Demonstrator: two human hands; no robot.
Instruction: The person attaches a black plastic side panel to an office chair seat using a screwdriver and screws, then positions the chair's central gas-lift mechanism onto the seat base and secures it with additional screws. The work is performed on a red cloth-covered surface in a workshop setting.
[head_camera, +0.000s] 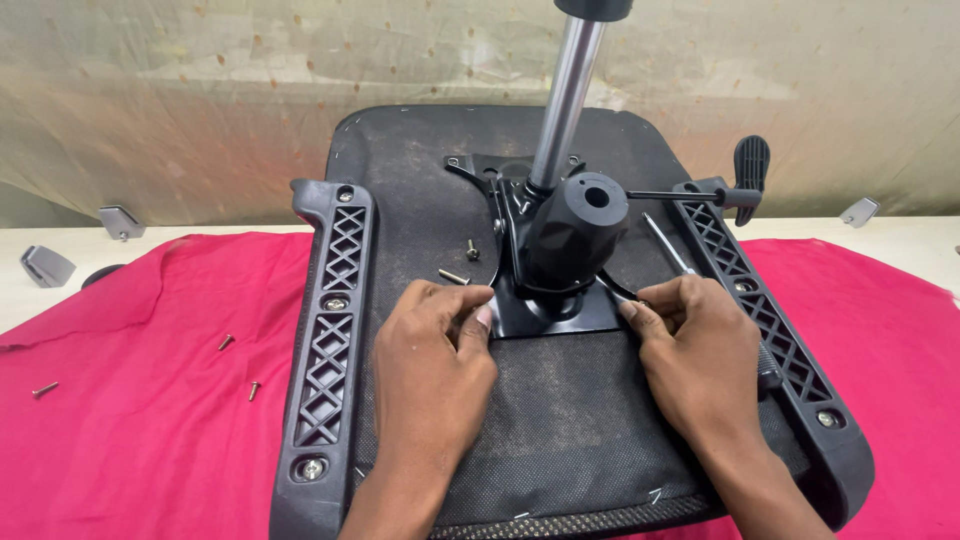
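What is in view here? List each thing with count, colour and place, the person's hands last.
Seat underside: 1, black, on the cloth.
Armrest brackets: 2, black, along the seat's sides.
Tilt mechanism: 1, black, seat centre.
Gas cylinder: 1, silver, rising from the mechanism.
Lever: 1, black, right.
Loose screws: 2 on the seat, 3 on the cloth at left.
Cloth: 1, red, on the table.
Left hand: touching the plate's left corner.
Right hand: at the right corner.

No packages, labels, signs or screens anywhere in view — none at all.
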